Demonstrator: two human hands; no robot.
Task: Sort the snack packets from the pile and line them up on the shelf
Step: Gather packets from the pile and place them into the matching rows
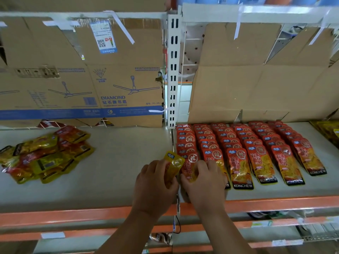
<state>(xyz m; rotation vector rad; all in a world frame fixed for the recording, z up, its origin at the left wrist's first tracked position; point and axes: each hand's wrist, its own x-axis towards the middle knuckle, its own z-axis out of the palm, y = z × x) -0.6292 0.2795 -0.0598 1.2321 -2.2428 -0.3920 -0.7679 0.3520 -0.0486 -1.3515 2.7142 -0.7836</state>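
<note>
hands: left hand [156,182] curled round a yellow packet [174,162] | right hand [203,182] pinching the front red packet [189,168] of the leftmost row | I judge them light, soft, slick foil; I'd take a sealed edge, not the belly | red rows [256,143] on shelf [119,162] | mixed pile [45,154] well left

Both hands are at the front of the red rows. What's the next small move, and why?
Probably press the red packet in the right hand flat onto the front of the leftmost red row: it matches that row and overlaps it. The yellow packet in the left hand belongs elsewhere.
</note>
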